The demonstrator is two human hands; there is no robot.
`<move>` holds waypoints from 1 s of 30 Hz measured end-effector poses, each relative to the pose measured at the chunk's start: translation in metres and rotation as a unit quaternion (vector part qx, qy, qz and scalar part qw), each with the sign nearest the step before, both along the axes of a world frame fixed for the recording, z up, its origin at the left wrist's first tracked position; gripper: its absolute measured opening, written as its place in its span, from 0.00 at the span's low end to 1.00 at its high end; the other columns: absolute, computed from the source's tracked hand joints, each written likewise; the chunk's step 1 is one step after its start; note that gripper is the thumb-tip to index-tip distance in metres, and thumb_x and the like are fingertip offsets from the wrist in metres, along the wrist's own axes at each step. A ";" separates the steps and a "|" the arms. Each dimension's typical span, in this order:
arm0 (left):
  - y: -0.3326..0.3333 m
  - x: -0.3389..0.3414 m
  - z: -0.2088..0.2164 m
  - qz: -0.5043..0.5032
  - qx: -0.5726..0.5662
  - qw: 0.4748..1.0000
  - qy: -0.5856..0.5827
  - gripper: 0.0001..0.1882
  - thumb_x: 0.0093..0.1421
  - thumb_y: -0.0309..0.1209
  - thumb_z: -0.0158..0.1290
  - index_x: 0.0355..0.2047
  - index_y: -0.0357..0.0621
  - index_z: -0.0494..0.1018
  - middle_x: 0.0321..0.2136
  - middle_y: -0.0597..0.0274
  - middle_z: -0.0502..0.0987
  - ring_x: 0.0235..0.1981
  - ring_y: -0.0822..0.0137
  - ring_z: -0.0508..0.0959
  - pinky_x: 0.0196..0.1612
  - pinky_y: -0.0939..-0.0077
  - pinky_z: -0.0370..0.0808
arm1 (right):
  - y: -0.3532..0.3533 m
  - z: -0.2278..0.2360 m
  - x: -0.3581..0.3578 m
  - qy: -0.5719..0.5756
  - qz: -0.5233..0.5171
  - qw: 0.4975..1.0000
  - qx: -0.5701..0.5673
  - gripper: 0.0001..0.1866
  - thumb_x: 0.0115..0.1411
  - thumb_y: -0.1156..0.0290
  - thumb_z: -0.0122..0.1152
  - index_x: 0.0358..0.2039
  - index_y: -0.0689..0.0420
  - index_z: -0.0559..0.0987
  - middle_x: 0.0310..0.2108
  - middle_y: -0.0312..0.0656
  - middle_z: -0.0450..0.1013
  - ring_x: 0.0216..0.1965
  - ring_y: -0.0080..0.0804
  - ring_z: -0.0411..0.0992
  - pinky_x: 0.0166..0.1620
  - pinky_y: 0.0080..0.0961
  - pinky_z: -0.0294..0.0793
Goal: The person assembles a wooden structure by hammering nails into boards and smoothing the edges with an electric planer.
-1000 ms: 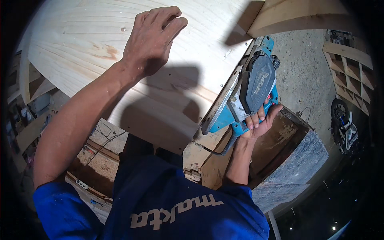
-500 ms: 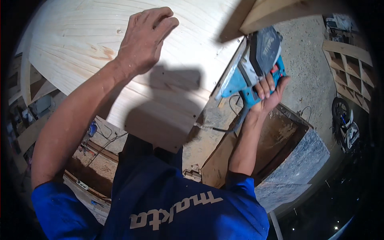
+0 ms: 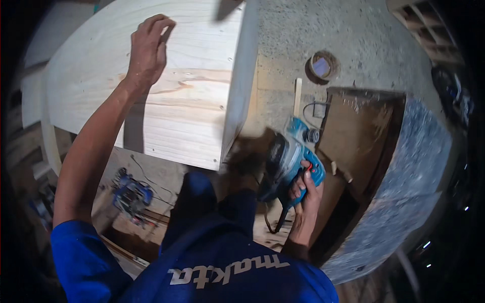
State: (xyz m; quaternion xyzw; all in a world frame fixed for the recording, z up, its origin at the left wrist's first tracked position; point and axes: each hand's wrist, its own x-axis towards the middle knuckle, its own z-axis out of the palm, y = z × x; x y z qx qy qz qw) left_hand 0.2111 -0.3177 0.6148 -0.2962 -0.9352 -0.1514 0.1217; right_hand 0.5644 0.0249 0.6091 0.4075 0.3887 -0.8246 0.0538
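My right hand (image 3: 307,188) grips the rear handle of a blue electric planer (image 3: 293,164), which has a dark side cover and a round front knob. The planer hangs in the air, apart from the pale wooden box (image 3: 194,118) and to its right. Over the box's broad top panel is my left hand (image 3: 148,50), holding nothing, with its fingers loosely bent and the thumb apart. Whether it touches the wood I cannot tell. A dark cord (image 3: 273,227) loops below the planer.
Right of the planer stands an open brown bin (image 3: 364,118) with a grey mottled side (image 3: 417,166). A round tub-like thing (image 3: 322,67) and a thin wooden strip (image 3: 298,96) lie on the concrete floor. A blue power tool (image 3: 131,194) sits at lower left among cords.
My right hand has drawn the planer away from the box's right edge, down toward my body. My left hand stays over the top panel. The view has shifted, showing more floor.
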 end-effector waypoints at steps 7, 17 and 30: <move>-0.009 -0.005 -0.008 -0.010 -0.002 1.000 0.024 0.24 0.55 0.16 0.43 0.52 0.47 0.72 0.53 0.56 0.72 0.45 0.56 0.73 0.54 0.61 0.68 | -0.021 -0.028 0.154 -0.188 -0.036 0.963 0.192 0.19 0.65 0.67 0.64 0.53 0.60 0.73 0.22 0.33 0.67 0.17 0.21 0.65 0.19 0.22 0.65; -0.013 -0.011 -0.014 -0.053 -0.032 0.997 0.052 0.21 0.62 0.22 0.41 0.55 0.43 0.72 0.49 0.50 0.73 0.54 0.50 0.71 0.59 0.58 0.67 | -0.046 0.011 0.220 -0.361 0.088 0.872 0.318 0.25 0.63 0.63 0.65 0.53 0.68 0.72 0.30 0.46 0.76 0.28 0.33 0.76 0.33 0.30 0.74; 0.002 0.001 -0.013 -0.034 0.029 0.996 0.071 0.13 0.57 0.16 0.45 0.42 0.37 0.71 0.42 0.46 0.72 0.47 0.46 0.72 0.52 0.55 0.70 | -0.091 0.022 0.203 -0.064 -0.008 0.961 0.270 0.27 0.60 0.48 0.70 0.38 0.61 0.74 0.19 0.33 0.67 0.15 0.21 0.64 0.20 0.19 0.60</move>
